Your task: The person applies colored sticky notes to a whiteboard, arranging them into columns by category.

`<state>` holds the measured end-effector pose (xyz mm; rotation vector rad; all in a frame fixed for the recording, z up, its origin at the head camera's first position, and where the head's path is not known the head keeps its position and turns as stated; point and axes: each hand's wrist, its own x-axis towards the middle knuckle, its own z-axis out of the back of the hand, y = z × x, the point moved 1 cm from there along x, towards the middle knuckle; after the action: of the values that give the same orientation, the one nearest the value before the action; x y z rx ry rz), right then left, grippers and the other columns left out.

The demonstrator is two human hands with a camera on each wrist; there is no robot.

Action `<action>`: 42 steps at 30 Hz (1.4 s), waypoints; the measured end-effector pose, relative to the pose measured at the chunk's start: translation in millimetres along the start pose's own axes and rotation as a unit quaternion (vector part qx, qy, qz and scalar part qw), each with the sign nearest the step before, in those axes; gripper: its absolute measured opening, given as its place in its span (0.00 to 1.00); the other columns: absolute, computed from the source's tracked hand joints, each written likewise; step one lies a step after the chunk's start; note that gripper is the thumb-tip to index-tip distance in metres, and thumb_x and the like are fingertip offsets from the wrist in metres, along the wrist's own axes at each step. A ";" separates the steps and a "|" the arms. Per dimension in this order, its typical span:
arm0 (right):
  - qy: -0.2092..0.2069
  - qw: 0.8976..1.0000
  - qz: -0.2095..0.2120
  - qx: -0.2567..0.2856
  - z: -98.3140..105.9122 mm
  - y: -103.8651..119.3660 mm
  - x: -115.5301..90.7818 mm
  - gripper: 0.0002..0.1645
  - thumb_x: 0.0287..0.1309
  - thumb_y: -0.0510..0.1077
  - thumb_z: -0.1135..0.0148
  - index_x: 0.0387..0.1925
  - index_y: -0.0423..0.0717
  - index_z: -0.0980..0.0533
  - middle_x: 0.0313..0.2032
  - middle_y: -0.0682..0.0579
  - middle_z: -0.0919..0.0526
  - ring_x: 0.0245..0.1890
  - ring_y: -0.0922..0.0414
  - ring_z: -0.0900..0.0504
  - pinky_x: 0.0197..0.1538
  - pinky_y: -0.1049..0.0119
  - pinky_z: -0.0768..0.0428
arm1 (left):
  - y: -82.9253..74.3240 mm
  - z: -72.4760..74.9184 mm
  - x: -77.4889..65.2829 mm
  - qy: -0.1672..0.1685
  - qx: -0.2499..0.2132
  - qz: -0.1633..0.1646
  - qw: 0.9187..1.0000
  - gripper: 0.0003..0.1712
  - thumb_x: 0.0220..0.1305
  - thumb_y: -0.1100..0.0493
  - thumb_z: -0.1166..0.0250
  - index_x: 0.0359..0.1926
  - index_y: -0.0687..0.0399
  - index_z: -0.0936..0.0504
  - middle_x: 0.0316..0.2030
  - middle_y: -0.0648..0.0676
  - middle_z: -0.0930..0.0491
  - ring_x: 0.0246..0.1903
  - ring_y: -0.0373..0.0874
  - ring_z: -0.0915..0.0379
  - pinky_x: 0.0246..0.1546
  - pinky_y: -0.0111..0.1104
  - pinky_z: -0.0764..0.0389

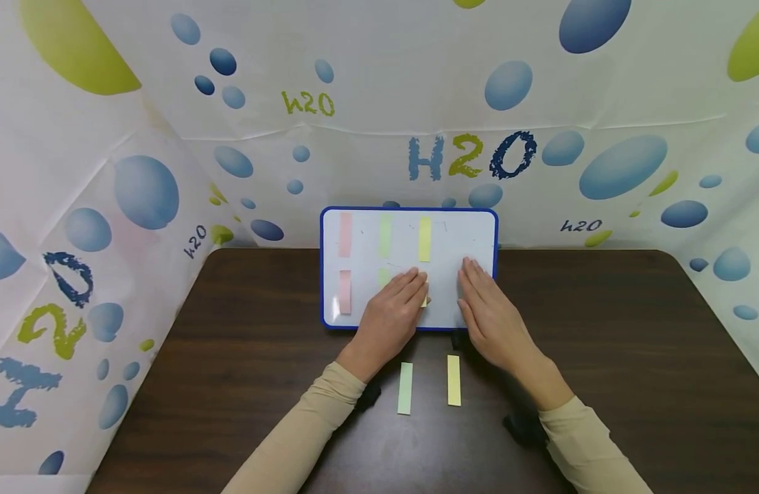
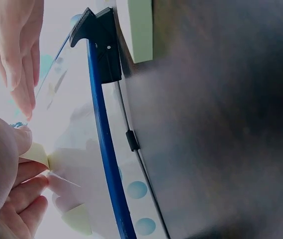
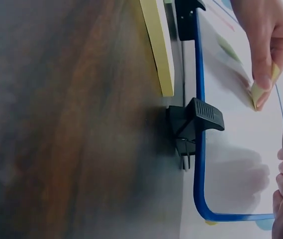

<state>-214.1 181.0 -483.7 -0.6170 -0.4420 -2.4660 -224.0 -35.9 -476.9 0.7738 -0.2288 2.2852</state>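
Observation:
My left hand (image 1: 390, 312) pinches a yellow sticky note strip (image 3: 255, 94) between thumb and fingers, in front of a blue-framed whiteboard (image 1: 462, 237). In the left wrist view that strip (image 2: 38, 154) bends outward from the fingertips. On the right half of the board, my right hand (image 1: 495, 315) lies with its fingers straight and holds nothing. Stuck in the top row are a pink strip (image 1: 345, 234), a green strip (image 1: 386, 237) and a yellow strip (image 1: 425, 239). Below are another pink strip (image 1: 345, 292) and a green one (image 1: 383, 277), partly hidden by my left hand.
A pad of green strips (image 1: 405, 388) and a pad of yellow strips (image 1: 454, 381) lie on the dark wooden table (image 1: 231, 357). Black clips (image 3: 206, 115) hold the board's lower edge. A white curtain (image 1: 367, 158) with blue dots hangs behind.

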 end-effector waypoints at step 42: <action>0.046 0.997 0.008 -0.054 -10.1 -10.0 5.9 0.41 0.68 0.44 0.39 0.75 0.31 0.41 0.79 0.37 0.45 0.80 0.42 0.45 0.78 0.46 0.37 | -3.6 2.6 -1.0 0.051 0.025 0.001 0.998 0.27 0.64 0.54 0.28 0.61 0.63 0.18 0.64 0.58 0.21 0.68 0.50 0.26 0.71 0.40 0.27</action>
<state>-227.6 182.1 -490.9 -0.5452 -0.2684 -2.5045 -219.8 -34.8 -475.6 0.6798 -0.1259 2.3324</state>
